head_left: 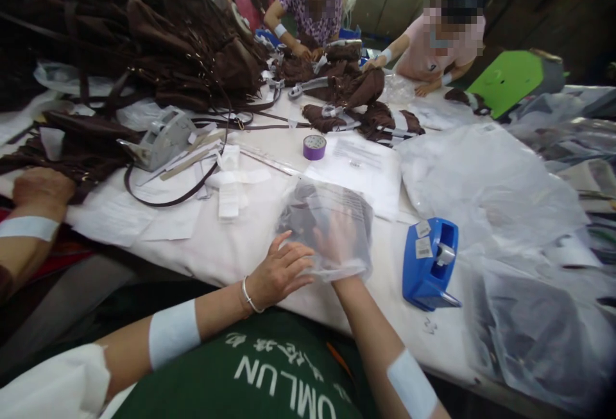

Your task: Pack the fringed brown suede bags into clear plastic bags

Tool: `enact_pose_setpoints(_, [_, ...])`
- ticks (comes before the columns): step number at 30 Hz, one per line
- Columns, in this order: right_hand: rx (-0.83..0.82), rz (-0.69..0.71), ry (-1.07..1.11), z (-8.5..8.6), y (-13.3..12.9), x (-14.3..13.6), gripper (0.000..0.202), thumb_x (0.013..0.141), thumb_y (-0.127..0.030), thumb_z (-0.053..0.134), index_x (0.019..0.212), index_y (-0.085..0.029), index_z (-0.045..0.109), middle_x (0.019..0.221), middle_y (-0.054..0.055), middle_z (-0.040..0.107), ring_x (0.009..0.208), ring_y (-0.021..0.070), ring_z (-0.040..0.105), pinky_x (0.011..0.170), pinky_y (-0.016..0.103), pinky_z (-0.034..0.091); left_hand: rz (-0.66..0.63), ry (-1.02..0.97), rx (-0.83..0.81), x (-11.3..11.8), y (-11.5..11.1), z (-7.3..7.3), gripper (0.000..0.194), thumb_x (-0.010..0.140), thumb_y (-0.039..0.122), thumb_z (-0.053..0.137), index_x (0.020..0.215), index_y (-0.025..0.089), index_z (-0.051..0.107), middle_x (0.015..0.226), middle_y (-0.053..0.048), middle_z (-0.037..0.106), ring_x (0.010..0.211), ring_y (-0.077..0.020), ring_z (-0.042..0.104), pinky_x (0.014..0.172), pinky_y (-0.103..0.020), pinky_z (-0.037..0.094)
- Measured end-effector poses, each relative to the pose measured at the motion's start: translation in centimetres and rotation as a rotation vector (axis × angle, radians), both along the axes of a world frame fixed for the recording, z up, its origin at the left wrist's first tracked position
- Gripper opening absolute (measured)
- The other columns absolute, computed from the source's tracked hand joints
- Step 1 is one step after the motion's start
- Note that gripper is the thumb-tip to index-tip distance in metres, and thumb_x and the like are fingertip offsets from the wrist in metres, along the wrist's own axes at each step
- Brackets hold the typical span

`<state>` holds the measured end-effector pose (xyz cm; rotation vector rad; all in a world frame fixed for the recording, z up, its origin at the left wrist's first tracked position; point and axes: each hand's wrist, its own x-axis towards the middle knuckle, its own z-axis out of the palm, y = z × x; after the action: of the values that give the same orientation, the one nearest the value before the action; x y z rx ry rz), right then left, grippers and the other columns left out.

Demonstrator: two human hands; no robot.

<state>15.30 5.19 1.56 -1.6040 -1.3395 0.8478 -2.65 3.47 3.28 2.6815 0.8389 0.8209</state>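
Note:
A clear plastic bag [293, 213] with a dark item inside lies on the white table [206, 252] in front of me. My right hand [339, 233] is inside the bag, seen through the plastic with its fingers spread beside the dark item. At the bag's lower left edge is my left hand [283, 268], palm down with fingers apart; whether it touches the plastic cannot be told. Just right of the bag stands a blue tape dispenser [428, 265]. Beyond the bag, a purple roll of tape [314, 147] rests beside printed paper sheets [360, 169].
Brown bags [192, 47] are piled at the left, near a grey tape dispenser [166, 140]. Another person's hand [43, 188] is at the left edge. Several people work across the table. Plastic bags [491, 181] cover the right side, near a green board [507, 82].

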Motion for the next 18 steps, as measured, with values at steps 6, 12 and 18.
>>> enact_pose_setpoints(6, [0.042, 0.240, -0.686, -5.0, -14.7, 5.0, 0.042, 0.087, -0.026, 0.048, 0.129, -0.018, 0.050, 0.135, 0.012, 0.048, 0.129, 0.0327, 0.038, 0.103, 0.055, 0.035, 0.015, 0.310, -0.019, -5.7, 0.2, -3.0, 0.066, 0.080, -0.005, 0.031, 0.141, 0.019, 0.028, 0.146, -0.009, 0.034, 0.137, -0.0209, 0.026, 0.115, -0.052, 0.006])
enact_pose_setpoints(12, [0.016, 0.281, -0.505, 0.9, -15.9, 7.1, 0.021, 0.091, -0.027, 0.048, 0.102, -0.024, 0.065, 0.093, 0.005, 0.070, 0.085, 0.0184, 0.066, 0.079, 0.032, 0.054, -0.235, 0.455, -0.214, -8.6, 1.1, -4.4, 0.071, 0.074, -0.002, 0.039, 0.140, 0.022, 0.032, 0.148, -0.008, 0.030, 0.137, -0.0204, 0.027, 0.113, -0.043, 0.023])
enact_pose_setpoints(18, [0.140, 0.597, -0.443, 1.0, -8.5, 8.1, 0.037, 0.091, -0.029, 0.046, 0.129, -0.026, 0.050, 0.130, 0.007, 0.054, 0.121, 0.0203, 0.049, 0.102, 0.042, 0.042, -0.324, 0.526, -0.367, -7.7, 2.6, -2.6, 0.083, 0.064, -0.004, 0.043, 0.141, 0.023, 0.031, 0.151, -0.008, 0.021, 0.138, -0.0250, 0.023, 0.113, -0.048, 0.020])
